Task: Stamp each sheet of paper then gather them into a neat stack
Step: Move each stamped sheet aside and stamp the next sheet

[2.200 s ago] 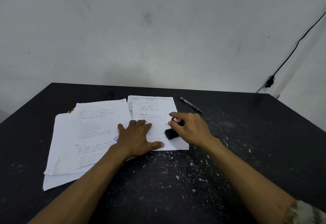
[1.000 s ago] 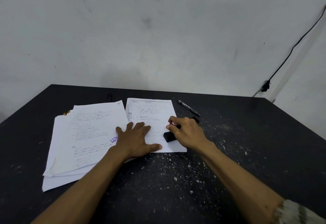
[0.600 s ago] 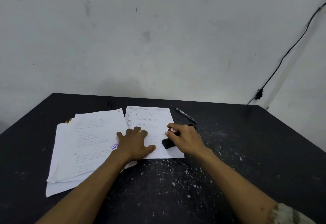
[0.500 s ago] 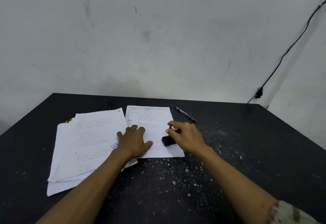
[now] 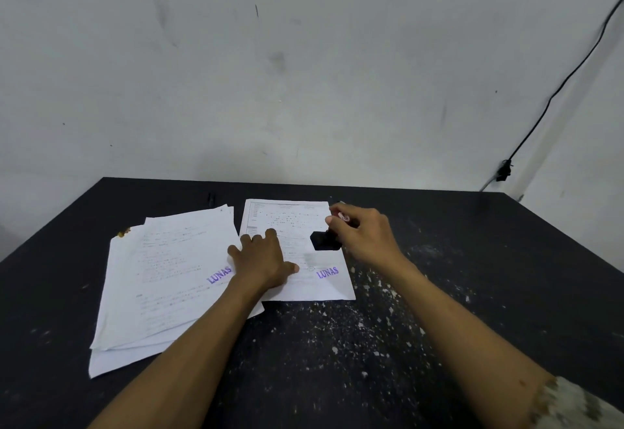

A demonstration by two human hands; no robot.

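Black table (image 5: 506, 259), top speckled with white flecks (image 5: 358, 324), mostly near the front centre. Grey-white wall (image 5: 304, 74) behind, scuffed with dark marks. Black cable (image 5: 553, 94) runs diagonally down the wall on the right to a small clip (image 5: 503, 171). Small dark item (image 5: 211, 198) near table's back edge, too small to identify.

Both forearms are bare down to the left hand (image 5: 261, 259) and right hand (image 5: 366, 236), with only a pale, mottled knit sleeve (image 5: 570, 406) bunched up near the right elbow.
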